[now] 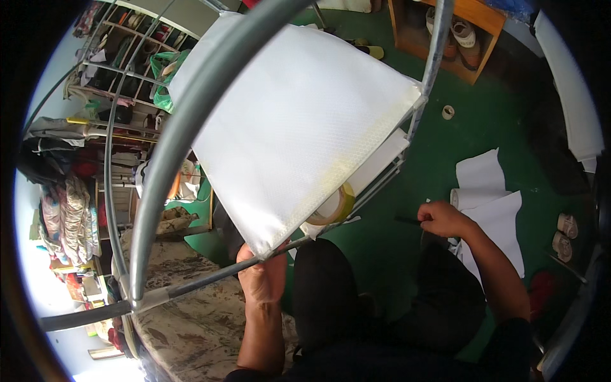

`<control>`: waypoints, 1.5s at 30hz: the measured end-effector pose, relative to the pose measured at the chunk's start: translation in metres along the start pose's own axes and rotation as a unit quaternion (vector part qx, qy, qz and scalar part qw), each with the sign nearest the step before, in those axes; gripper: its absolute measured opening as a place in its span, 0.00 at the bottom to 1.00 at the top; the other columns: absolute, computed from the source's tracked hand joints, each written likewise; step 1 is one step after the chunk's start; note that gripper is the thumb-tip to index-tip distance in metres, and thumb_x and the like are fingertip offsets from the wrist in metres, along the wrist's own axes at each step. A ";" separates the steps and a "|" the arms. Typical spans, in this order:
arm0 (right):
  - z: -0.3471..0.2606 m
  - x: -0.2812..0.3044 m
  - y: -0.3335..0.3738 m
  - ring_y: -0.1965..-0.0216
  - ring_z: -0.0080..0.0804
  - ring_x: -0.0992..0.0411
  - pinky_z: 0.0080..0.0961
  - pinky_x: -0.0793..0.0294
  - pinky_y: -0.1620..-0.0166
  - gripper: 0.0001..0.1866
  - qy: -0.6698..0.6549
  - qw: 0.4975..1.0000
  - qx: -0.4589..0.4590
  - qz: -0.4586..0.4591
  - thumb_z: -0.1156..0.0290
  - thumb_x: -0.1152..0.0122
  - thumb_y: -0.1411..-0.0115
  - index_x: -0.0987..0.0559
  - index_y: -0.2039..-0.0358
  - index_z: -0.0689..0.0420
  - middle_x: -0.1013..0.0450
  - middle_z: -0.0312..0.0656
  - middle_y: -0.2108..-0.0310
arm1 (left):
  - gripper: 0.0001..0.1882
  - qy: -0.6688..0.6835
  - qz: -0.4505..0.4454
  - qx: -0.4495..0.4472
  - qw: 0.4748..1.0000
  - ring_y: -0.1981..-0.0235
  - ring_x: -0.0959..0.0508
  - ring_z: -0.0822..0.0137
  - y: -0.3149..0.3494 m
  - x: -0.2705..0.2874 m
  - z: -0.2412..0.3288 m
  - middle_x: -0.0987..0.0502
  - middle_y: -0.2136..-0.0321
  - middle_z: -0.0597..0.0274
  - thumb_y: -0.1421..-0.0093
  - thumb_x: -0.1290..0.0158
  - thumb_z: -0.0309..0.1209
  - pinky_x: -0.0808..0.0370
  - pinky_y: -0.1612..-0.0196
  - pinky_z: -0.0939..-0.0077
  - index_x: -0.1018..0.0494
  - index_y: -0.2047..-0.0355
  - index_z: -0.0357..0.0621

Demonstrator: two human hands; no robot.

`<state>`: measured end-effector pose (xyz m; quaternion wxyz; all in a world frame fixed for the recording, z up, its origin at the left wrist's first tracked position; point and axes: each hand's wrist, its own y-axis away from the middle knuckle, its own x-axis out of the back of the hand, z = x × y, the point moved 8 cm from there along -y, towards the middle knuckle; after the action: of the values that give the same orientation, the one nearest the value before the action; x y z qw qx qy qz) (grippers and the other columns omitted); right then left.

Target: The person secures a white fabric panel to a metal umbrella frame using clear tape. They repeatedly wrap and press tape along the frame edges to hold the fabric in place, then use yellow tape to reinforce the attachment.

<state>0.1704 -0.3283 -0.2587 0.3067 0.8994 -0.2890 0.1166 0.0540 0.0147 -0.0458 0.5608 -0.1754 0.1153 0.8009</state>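
Observation:
A white-covered shelf panel [299, 102] sits tilted in a frame of grey metal tubes [210, 89]. My left hand [259, 277] is closed at the panel's near corner, by the tube; its fingertips are partly hidden behind them. Under the panel's right edge, a roll of yellowish tape [344, 205] rests near a lower white surface [382, 164]. Off to the right, above my knee, my right hand [445, 219] is closed around a thin dark object [406, 220] that sticks out leftward. Its kind is too dark to make out.
White sheets [490, 210] lie on the green floor [407, 267] beyond my right hand. A small tape roll [448, 112], slippers [562, 237] and a wooden shoe cabinet [474, 70] are farther off. Patterned cloth [184, 318] spreads at left, below crowded shelves [127, 57].

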 end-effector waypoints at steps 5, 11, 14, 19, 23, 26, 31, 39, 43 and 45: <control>-0.114 0.014 0.044 0.67 0.28 0.23 0.27 0.25 0.64 0.10 -0.098 0.986 0.034 -0.129 0.69 0.37 0.39 0.22 0.59 0.59 0.22 0.41 0.70 | 0.14 0.032 0.006 0.002 0.999 0.56 0.23 0.63 0.004 0.000 0.001 0.19 0.62 0.63 0.40 0.34 0.40 0.31 0.44 0.59 0.19 0.60 0.45; -0.232 0.008 0.058 0.72 0.19 0.27 0.18 0.28 0.68 0.09 -0.271 0.951 0.058 -0.134 0.69 0.41 0.33 0.23 0.57 0.60 0.24 0.36 0.71 | 0.18 0.055 -0.005 -0.035 0.998 0.52 0.23 0.63 0.013 0.001 0.002 0.21 0.55 0.62 0.41 0.34 0.29 0.31 0.42 0.60 0.27 0.53 0.44; -0.257 0.000 0.046 0.72 0.20 0.29 0.17 0.29 0.69 0.11 -0.387 0.913 0.050 -0.123 0.68 0.42 0.32 0.24 0.55 0.63 0.25 0.36 0.71 | 0.22 0.043 0.030 -0.048 0.997 0.51 0.23 0.63 0.015 0.004 0.001 0.22 0.57 0.60 0.43 0.32 0.28 0.31 0.39 0.59 0.30 0.53 0.41; -0.278 -0.023 0.030 0.73 0.19 0.31 0.17 0.33 0.71 0.12 -0.446 0.883 0.011 -0.143 0.69 0.43 0.32 0.24 0.54 0.64 0.27 0.37 0.71 | 0.21 0.030 0.042 -0.024 0.998 0.51 0.22 0.64 0.024 0.013 -0.007 0.22 0.57 0.60 0.44 0.33 0.27 0.30 0.38 0.60 0.30 0.53 0.41; -0.284 -0.036 0.024 0.74 0.19 0.33 0.16 0.35 0.72 0.11 -0.468 0.868 0.005 -0.169 0.70 0.45 0.31 0.24 0.54 0.63 0.28 0.36 0.72 | 0.20 0.007 0.048 -0.019 0.999 0.51 0.21 0.64 0.027 0.016 -0.009 0.22 0.56 0.59 0.43 0.34 0.24 0.29 0.39 0.62 0.30 0.54 0.40; -0.289 -0.039 0.022 0.74 0.19 0.33 0.16 0.36 0.72 0.10 -0.486 0.854 0.006 -0.184 0.71 0.46 0.31 0.23 0.55 0.63 0.28 0.35 0.73 | 0.19 0.012 0.053 -0.020 0.998 0.51 0.21 0.63 0.027 0.011 -0.006 0.21 0.56 0.59 0.42 0.35 0.23 0.29 0.39 0.62 0.30 0.53 0.40; -0.287 -0.044 0.017 0.75 0.19 0.34 0.16 0.36 0.72 0.09 -0.527 0.832 -0.006 -0.172 0.71 0.46 0.31 0.23 0.56 0.63 0.29 0.35 0.73 | 0.18 0.012 0.045 -0.024 0.999 0.51 0.21 0.63 0.025 0.011 -0.008 0.21 0.56 0.58 0.42 0.36 0.23 0.29 0.39 0.62 0.30 0.53 0.40; -0.288 -0.047 0.018 0.75 0.20 0.34 0.17 0.36 0.72 0.10 -0.546 0.814 0.003 -0.198 0.72 0.47 0.31 0.24 0.54 0.64 0.29 0.35 0.73 | 0.18 0.013 0.047 -0.028 0.998 0.53 0.21 0.65 0.024 0.008 -0.009 0.20 0.55 0.58 0.41 0.37 0.24 0.29 0.39 0.60 0.29 0.52 0.40; -0.290 -0.049 0.015 0.75 0.20 0.34 0.18 0.36 0.72 0.10 -0.569 0.802 -0.009 -0.184 0.72 0.46 0.31 0.24 0.54 0.64 0.29 0.36 0.73 | 0.19 0.006 0.043 -0.027 0.999 0.53 0.21 0.65 0.024 0.008 -0.010 0.20 0.55 0.58 0.41 0.36 0.25 0.29 0.38 0.59 0.29 0.51 0.39; -0.288 -0.049 0.014 0.75 0.21 0.34 0.18 0.36 0.72 0.09 -0.573 0.800 -0.010 -0.177 0.72 0.46 0.31 0.24 0.55 0.63 0.29 0.36 0.73 | 0.19 0.002 0.039 -0.028 0.999 0.52 0.21 0.65 0.024 0.008 -0.010 0.20 0.55 0.58 0.41 0.36 0.26 0.29 0.38 0.58 0.29 0.51 0.39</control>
<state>0.1133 -0.1368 -0.0452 0.1094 0.8346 -0.2485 -0.4793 0.0308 0.0100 -0.0584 0.5233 -0.1883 0.1006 0.8250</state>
